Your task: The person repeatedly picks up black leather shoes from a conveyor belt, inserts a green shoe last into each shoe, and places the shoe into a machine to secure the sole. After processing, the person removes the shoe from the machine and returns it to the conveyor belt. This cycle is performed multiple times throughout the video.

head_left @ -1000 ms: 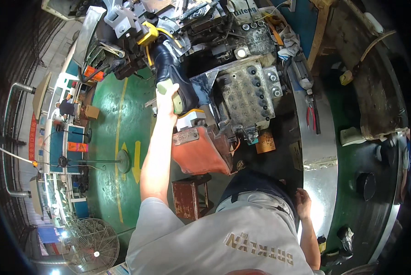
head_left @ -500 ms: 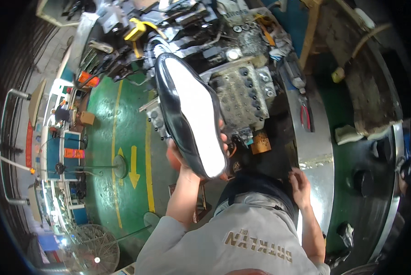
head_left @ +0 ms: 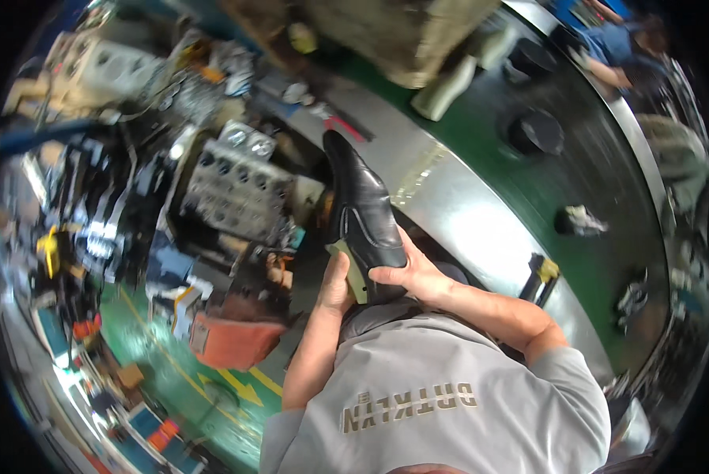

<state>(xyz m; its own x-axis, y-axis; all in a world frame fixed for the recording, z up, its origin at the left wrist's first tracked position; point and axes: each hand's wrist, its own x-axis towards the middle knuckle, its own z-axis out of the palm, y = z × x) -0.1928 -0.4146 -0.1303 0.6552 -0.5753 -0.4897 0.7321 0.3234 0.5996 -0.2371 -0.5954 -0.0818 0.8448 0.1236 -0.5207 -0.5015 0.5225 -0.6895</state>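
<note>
A: Setting: a workshop with a green painted floor (head_left: 145, 347) marked with yellow arrows. A broad curved metal band (head_left: 457, 213) runs diagonally across the view, with a dark green surface beyond it. Cluttered machinery fills the left.

B: Main machine?

A: A grey metal block with rows of round sockets (head_left: 232, 186), just left of centre. Below it sits an orange-red box-like part (head_left: 232, 340). Yellow-handled fittings (head_left: 48, 246) show at far left, blurred.

B: Object in hand?

A: One black leather dress shoe (head_left: 364, 213), glossy, toe pointing up and away from the person, heel end nearest the chest. A pale olive piece (head_left: 353, 268) shows at its lower left edge; whether it is an insole or a last, I cannot tell.

B: Hands?

A: Left hand (head_left: 334, 288) is closed around the heel end from below, thumb against the pale piece. Right hand (head_left: 409, 276) is clasped on the rear of the shoe from the right, fingers (head_left: 386, 272) laid across the leather. Both are gripping; neither is open.

B: Position of the shoe relative to the machine?

A: Held in the air in front of the person's grey shirt (head_left: 433, 395), just right of the socketed block, over the edge of the metal band. Contact with the machine: cannot tell.

B: Anything else?

A: Dark round items (head_left: 537, 130) lie on the green surface at upper right. Another person in blue (head_left: 615, 47) is at the top right edge, well apart.
</note>
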